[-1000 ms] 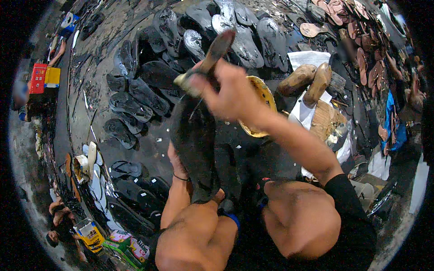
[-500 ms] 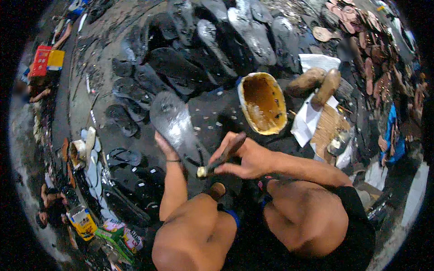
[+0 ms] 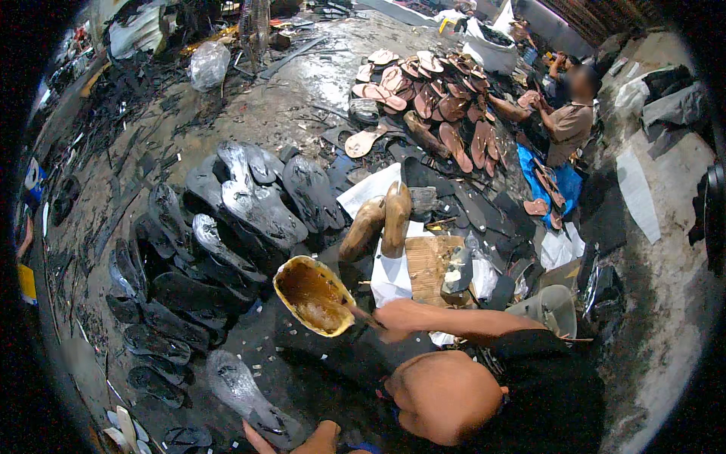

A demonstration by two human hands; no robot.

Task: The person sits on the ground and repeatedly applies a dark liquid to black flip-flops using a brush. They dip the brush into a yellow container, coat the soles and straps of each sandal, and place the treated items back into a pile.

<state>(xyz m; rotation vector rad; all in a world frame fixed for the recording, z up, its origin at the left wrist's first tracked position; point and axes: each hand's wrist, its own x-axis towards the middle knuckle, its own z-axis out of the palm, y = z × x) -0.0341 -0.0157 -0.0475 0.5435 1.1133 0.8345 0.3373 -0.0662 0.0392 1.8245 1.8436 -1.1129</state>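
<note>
At the lower edge, my left hand (image 3: 259, 439) is at the side of a black sandal (image 3: 240, 384) and holds it; most of its fingers are hidden. The upper face of the sandal shines as if wet. My right hand (image 3: 390, 316) reaches to the rim of a cut-open, pale-edged container (image 3: 286, 281) coated inside with amber, sticky-looking glue. It is closed on a brush (image 3: 364, 313), whose dark handle slants into the container. The bristles cannot be made out. Beyond the container lie many glossy black sandals (image 3: 261, 208), set close together.
Two brown wooden shoe lasts (image 3: 396, 219) rest on white paper (image 3: 389, 278) beside corrugated cardboard (image 3: 432, 261). Farther off is a heap of pinkish-tan sandals (image 3: 454, 106). A person (image 3: 567, 121) sits at the far right by a blue sheet (image 3: 560, 178). A clear plastic tub (image 3: 550, 309) stands near my right forearm.
My view has swung up and to the right, bringing in the sandal heap and the seated person. My right hand has moved the brush from the sandal to the glue container.
</note>
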